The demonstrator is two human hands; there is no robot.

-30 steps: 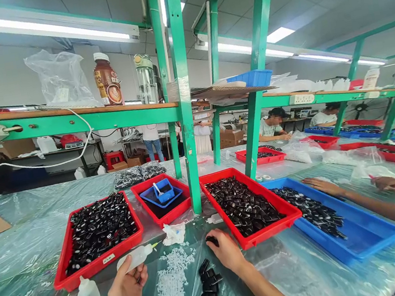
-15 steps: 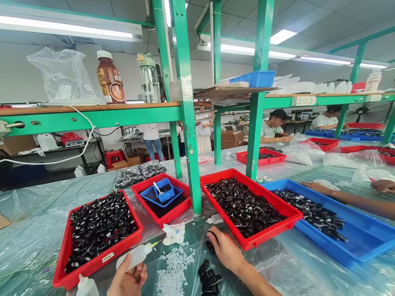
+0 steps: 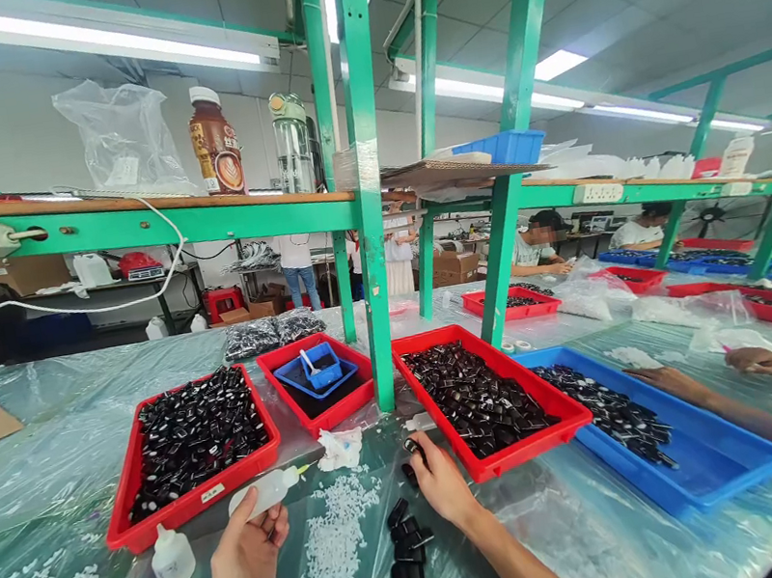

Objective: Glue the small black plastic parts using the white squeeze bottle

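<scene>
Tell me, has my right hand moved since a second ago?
Yes: the right hand edged forward, nearer the small white bottle by the red tray.

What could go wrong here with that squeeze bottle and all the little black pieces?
The left hand grips the squeeze bottle tilted, tip over the plastic sheet; a stray squeeze might drip there. The right hand, pinching a black piece, has its wrist close to the row of black pieces and could scatter them. The small white bottle beside the left hand might get tipped.
</scene>
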